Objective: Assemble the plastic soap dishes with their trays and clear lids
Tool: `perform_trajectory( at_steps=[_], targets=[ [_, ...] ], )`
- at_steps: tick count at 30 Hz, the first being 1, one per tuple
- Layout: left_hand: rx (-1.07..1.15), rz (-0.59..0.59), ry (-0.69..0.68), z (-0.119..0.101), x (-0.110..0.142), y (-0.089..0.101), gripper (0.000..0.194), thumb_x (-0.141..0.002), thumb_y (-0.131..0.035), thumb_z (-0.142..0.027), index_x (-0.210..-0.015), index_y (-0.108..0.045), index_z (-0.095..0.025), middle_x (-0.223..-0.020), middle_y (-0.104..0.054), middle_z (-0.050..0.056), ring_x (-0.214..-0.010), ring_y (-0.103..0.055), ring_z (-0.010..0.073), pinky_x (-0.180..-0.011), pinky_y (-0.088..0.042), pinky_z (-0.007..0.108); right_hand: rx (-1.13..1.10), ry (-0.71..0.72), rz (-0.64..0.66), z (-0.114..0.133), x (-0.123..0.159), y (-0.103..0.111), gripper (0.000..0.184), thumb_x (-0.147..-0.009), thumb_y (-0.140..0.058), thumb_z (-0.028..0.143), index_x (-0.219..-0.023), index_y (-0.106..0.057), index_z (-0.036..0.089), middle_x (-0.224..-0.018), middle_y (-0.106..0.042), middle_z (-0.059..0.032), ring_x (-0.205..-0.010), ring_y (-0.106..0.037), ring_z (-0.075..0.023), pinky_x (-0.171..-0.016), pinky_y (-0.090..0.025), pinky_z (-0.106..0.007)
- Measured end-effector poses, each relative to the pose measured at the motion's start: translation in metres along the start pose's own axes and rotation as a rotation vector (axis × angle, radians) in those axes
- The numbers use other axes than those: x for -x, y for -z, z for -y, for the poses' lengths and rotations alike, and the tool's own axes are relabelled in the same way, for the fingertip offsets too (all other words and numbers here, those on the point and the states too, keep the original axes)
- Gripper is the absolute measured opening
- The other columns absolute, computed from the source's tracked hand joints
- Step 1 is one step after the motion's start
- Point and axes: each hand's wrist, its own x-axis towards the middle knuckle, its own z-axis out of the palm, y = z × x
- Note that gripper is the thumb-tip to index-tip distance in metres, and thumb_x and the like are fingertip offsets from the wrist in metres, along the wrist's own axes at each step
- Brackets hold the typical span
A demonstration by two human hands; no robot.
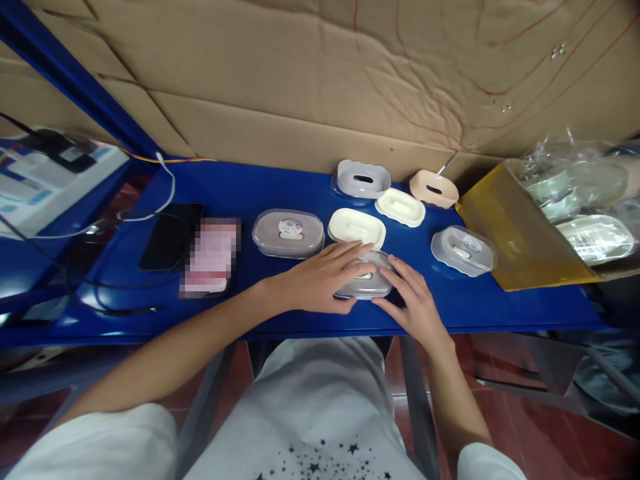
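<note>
Between my hands, near the table's front edge, lies an oval plastic box (370, 287) with a clear lid. My left hand (325, 277) rests across its left side, fingers over the top and thumb at the near edge. Around the right end curl the fingers and thumb of my right hand (414, 301). Parts of the box are hidden under my fingers. Just behind it sits a cream oval tray (356, 227). A similar lidded box (289, 233) with a round label stands to the left, and a smaller lidded box (464, 250) to the right.
Farther back are a grey slotted tray (363, 179), another cream tray (400, 207) and a peach slotted tray (434, 189). A cardboard box (525, 233) with plastic-wrapped pieces stands right. Left lie a phone (211, 257), a black flat object (170, 237) and cables.
</note>
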Motion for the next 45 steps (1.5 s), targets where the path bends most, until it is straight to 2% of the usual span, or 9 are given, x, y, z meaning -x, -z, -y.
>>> perform_trajectory(
  at_steps=[5,12,22,27,31,34,37,41,45],
  targets=[
    [-0.114,0.017,-0.022,0.001,-0.001,-0.006,0.080,-0.098,-0.080,-0.045,-0.166,-0.045,-0.022,-0.177,-0.037,0.021,-0.166,-0.033,0.0396,-0.134,-0.034,0.059,0.042,0.040,-0.023,0.001,0.002,0.000,0.087,-0.102,-0.076,0.035,-0.175,-0.028,0.039,-0.167,-0.055,-0.0119,-0.152,-0.057,-0.0335,-0.120,-0.055,-0.056],
    [-0.181,0.000,-0.051,0.001,0.001,-0.010,0.087,-0.096,-0.082,-0.049,-0.169,-0.042,-0.024,-0.178,-0.036,0.020,-0.165,-0.035,0.0412,-0.134,-0.033,0.059,0.090,0.062,-0.024,0.000,0.008,-0.003,0.091,-0.102,-0.076,0.033,-0.175,-0.024,0.042,-0.168,-0.055,-0.0104,-0.150,-0.059,-0.0342,-0.120,-0.056,-0.057],
    [-0.258,0.019,-0.020,-0.006,0.001,-0.014,0.076,-0.101,-0.075,-0.050,-0.165,-0.046,-0.021,-0.175,-0.039,0.023,-0.163,-0.038,0.0422,-0.127,-0.042,0.058,0.093,0.097,-0.040,0.001,0.009,-0.001,0.088,-0.102,-0.076,0.031,-0.175,-0.028,0.037,-0.165,-0.057,-0.0133,-0.149,-0.060,-0.0341,-0.118,-0.058,-0.056],
    [-0.239,-0.046,0.062,-0.026,0.030,-0.007,0.064,-0.099,-0.073,-0.040,-0.158,-0.054,-0.024,-0.170,-0.046,0.022,-0.155,-0.048,0.0408,-0.124,-0.044,0.061,0.020,0.103,0.000,0.000,0.011,0.004,0.078,-0.107,-0.069,0.038,-0.175,-0.032,0.033,-0.162,-0.060,-0.0154,-0.145,-0.064,-0.0341,-0.113,-0.060,-0.055],
    [-0.317,-0.116,0.216,-0.032,0.068,0.003,0.062,-0.096,-0.070,-0.031,-0.156,-0.057,-0.032,-0.158,-0.058,0.017,-0.144,-0.057,0.0396,-0.120,-0.043,0.064,0.016,0.044,-0.006,-0.001,0.006,0.003,0.059,-0.109,-0.064,0.032,-0.166,-0.048,0.031,-0.157,-0.065,-0.0136,-0.139,-0.068,-0.0311,-0.111,-0.060,-0.051],
    [-0.410,-0.145,0.312,-0.021,0.087,0.011,0.064,-0.096,-0.069,-0.031,-0.159,-0.056,-0.034,-0.151,-0.062,0.017,-0.135,-0.062,0.0401,-0.116,-0.046,0.063,0.022,0.025,0.025,-0.005,-0.006,0.005,0.047,-0.110,-0.062,0.033,-0.157,-0.059,0.030,-0.157,-0.066,-0.0112,-0.139,-0.067,-0.0296,-0.113,-0.057,-0.050],
    [-0.516,-0.151,0.353,-0.005,0.091,0.018,0.059,-0.100,-0.064,-0.032,-0.158,-0.059,-0.027,-0.149,-0.062,0.021,-0.132,-0.063,0.0418,-0.113,-0.048,0.063,0.096,0.027,0.080,-0.012,-0.026,0.009,0.042,-0.112,-0.058,0.036,-0.152,-0.063,0.027,-0.157,-0.066,-0.0111,-0.142,-0.065,-0.0311,-0.116,-0.054,-0.053],
    [-0.625,-0.180,0.454,0.012,0.081,0.026,0.054,-0.103,-0.057,-0.027,-0.157,-0.059,-0.020,-0.151,-0.061,0.024,-0.137,-0.061,0.0426,-0.115,-0.045,0.064,0.152,0.046,0.138,-0.030,-0.063,0.015,0.040,-0.114,-0.051,0.039,-0.147,-0.067,0.024,-0.153,-0.069,-0.0117,-0.144,-0.063,-0.0318,-0.118,-0.051,-0.054],
    [-0.720,-0.206,0.601,0.006,0.059,0.028,0.058,-0.102,-0.054,-0.019,-0.160,-0.054,-0.014,-0.162,-0.053,0.027,-0.150,-0.052,0.0463,-0.122,-0.035,0.072,0.169,0.039,0.183,-0.053,-0.106,0.009,0.042,-0.114,-0.045,0.037,-0.144,-0.069,0.022,-0.149,-0.071,-0.0124,-0.143,-0.063,-0.0322,-0.118,-0.049,-0.054]
  ],
)
